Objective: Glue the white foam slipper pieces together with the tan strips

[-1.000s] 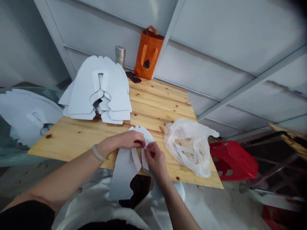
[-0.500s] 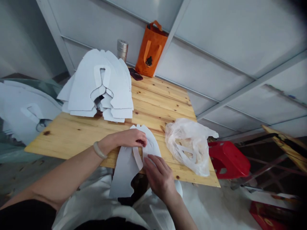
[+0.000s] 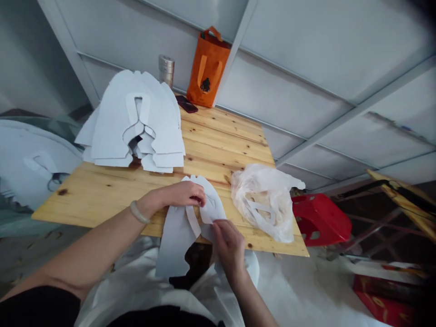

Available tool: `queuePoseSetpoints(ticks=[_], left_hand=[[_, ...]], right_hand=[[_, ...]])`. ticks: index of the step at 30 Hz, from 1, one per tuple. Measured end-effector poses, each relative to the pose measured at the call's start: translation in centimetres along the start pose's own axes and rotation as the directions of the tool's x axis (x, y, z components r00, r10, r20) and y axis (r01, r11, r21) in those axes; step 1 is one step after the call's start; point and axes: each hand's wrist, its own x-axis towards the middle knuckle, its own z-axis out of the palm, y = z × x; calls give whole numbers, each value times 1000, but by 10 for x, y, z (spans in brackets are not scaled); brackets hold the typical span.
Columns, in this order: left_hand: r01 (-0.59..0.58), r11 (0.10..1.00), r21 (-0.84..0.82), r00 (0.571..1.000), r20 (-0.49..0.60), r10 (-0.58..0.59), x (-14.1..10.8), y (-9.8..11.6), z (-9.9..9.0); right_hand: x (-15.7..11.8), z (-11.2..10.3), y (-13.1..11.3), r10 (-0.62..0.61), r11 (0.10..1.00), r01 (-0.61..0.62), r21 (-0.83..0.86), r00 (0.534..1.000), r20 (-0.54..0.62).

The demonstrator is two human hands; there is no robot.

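A white cut-out sheet (image 3: 175, 245), arched at the top with a slot in its middle, lies partly on the table's near edge and partly over my lap. My left hand (image 3: 185, 194) is closed at the top of the slot, fingertips curled against the sheet. Lower down on the right, my right hand (image 3: 230, 245) pinches the sheet's right part between thumb and forefinger. Between the hands, a narrow white strip (image 3: 193, 222) runs along the slot's left side. My left palm hides some of the sheet's upper left.
A stack of similar white sheets (image 3: 109, 122) stands on the wooden table (image 3: 211, 136). Right of my hands sits a clear plastic bag (image 3: 252, 181) holding white strips. An orange bag (image 3: 207, 68), a metal canister (image 3: 166, 70) and a phone (image 3: 186, 104) are behind; a red stool (image 3: 320, 220) is at right.
My right hand has gone from lying spread over the sheet to pinching it, slightly lower and further right. My left hand stays at the slot's top. The whole view has shifted slightly.
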Motion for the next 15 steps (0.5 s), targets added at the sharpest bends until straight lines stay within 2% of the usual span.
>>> queuePoseSetpoints(ticks=[3, 7, 11, 15], left_hand=[[-11, 1000, 1, 1000, 4, 11, 0, 0, -1], [-42, 999, -10, 999, 16, 42, 0, 2, -2], [-61, 998, -8, 998, 13, 61, -1, 1, -2], [-39, 999, 10, 999, 13, 39, -1, 1, -2]], right_hand=[[9, 4, -2, -84, 995, 78, 66, 991, 103], [18, 8, 3, -244, 959, 265, -102, 953, 178], [19, 12, 11, -313, 914, 333, -232, 942, 118], [7, 11, 10, -346, 902, 354, -248, 935, 76]])
